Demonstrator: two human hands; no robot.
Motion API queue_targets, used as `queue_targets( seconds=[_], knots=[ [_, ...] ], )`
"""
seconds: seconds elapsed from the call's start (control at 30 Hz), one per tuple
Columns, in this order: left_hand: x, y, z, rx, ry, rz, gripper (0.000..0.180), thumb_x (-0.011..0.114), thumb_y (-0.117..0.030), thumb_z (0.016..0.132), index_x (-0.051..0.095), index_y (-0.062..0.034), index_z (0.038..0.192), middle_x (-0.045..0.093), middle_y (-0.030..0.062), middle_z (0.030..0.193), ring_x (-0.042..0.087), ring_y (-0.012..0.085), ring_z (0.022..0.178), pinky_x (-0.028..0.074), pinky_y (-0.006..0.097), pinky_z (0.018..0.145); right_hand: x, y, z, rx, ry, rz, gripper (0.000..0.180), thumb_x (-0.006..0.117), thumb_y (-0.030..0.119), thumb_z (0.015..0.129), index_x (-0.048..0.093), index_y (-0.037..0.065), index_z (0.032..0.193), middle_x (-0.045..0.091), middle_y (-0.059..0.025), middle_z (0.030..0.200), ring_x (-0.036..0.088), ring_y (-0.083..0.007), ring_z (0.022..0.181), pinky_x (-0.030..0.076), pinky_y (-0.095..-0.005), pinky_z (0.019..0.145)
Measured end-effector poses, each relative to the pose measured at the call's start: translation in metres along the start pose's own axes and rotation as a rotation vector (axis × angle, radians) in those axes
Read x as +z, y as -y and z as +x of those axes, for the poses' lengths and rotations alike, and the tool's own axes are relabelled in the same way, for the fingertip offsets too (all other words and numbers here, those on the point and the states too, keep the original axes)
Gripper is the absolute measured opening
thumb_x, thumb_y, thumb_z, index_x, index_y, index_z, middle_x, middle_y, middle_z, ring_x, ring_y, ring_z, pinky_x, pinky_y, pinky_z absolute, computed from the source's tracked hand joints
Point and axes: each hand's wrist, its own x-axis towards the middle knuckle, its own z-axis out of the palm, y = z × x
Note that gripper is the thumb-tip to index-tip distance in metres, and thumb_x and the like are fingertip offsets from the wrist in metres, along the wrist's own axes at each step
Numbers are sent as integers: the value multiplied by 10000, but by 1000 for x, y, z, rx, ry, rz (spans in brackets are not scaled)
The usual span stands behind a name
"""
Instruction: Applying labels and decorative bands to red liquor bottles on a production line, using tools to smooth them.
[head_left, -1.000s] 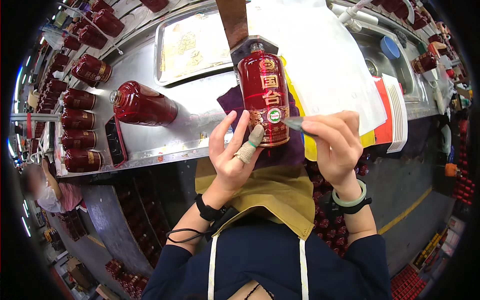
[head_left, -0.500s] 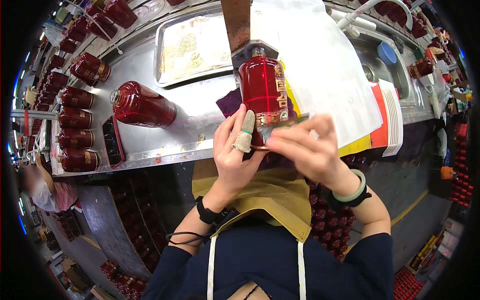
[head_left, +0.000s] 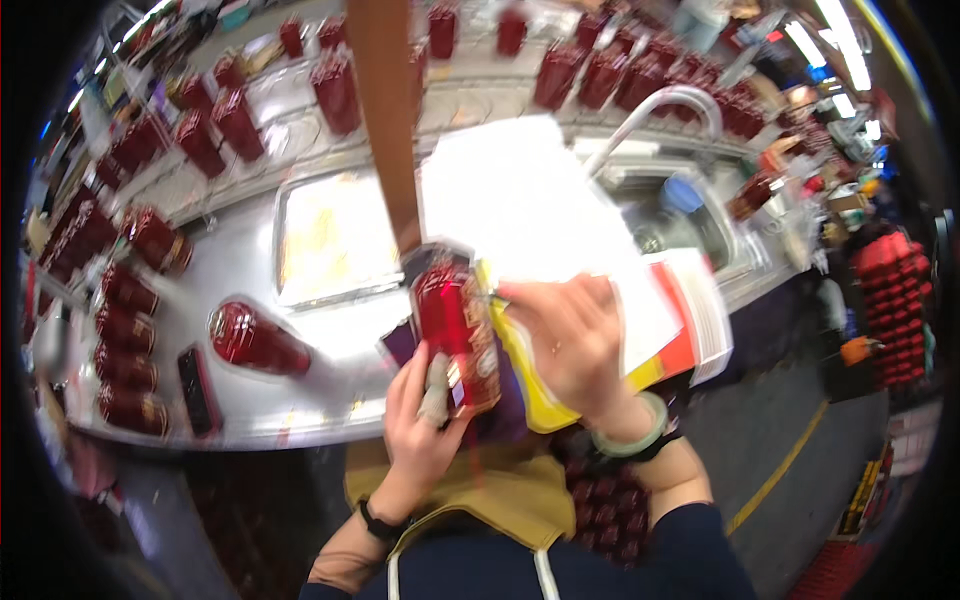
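A red glass bottle [head_left: 450, 320] with gold lettering lies on its side in front of me, neck pointing away, over a dark purple cloth [head_left: 510, 400]. My left hand [head_left: 415, 425] grips its lower left side near the base. One finger of that hand wears a pale finger cot [head_left: 434, 398]. To the right of the bottle, my right hand [head_left: 575, 345] hovers apart from it above the white and yellow sheets. Its fingers are pinched together and smeared by motion. A thin dark bit shows at the fingertips, too blurred to name.
Another red bottle [head_left: 258, 338] lies on the metal bench beside a dark phone-like slab [head_left: 198, 390]. Several red bottles stand left and behind. A metal tray [head_left: 283, 240] holds small gold pieces. White sheets [head_left: 530, 200], a sink with a blue bowl [head_left: 682, 194] and a brown post [head_left: 382, 120] are near.
My view has tilted up, showing more bottles at the back. My right hand has left the bottle's base and moved away from me, to the bottle's right. My left hand still grips the bottle.
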Motion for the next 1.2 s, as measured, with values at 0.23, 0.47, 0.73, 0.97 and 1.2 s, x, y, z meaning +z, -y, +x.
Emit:
queue_targets(
  seconds=[0.23,0.47,0.73,0.97,1.2],
  knots=[
    [-4,-10,1,24,51,127,786,926,-90,665,665,-73,1406,455,279,1554,540,458,1308,468,509,1076,-65,-10,84,-84,-526,31,812,776,-30,916,352,-10,1607,736,-116,990,684,-152,824,544,-283,786],
    [17,-9,12,91,-40,196,777,951,-88,655,652,-14,1368,475,239,1526,529,448,1329,462,504,1099,-60,-2,53,7,-349,77,554,791,50,879,631,37,1409,700,-68,882,605,-268,802,465,-401,809],
    [10,-10,-10,-47,-115,31,953,964,-78,639,520,33,1475,502,218,1522,524,422,1359,451,474,1123,-31,11,-6,78,-133,171,243,789,65,861,749,81,1099,708,-53,860,602,-253,785,459,-380,776],
    [9,-12,7,-76,-80,-55,989,969,-67,642,493,37,1502,519,202,1496,568,391,1295,477,443,1087,-7,-12,-31,96,-58,257,284,808,33,795,753,102,1065,741,-43,956,633,-262,844,463,-394,799],
    [12,-1,14,-57,-5,-25,969,961,-85,646,507,86,1485,536,246,1500,601,387,1306,491,437,1095,25,-27,-78,-121,110,215,242,745,119,759,770,144,999,739,23,1073,641,-175,930,466,-361,853]
  ],
)
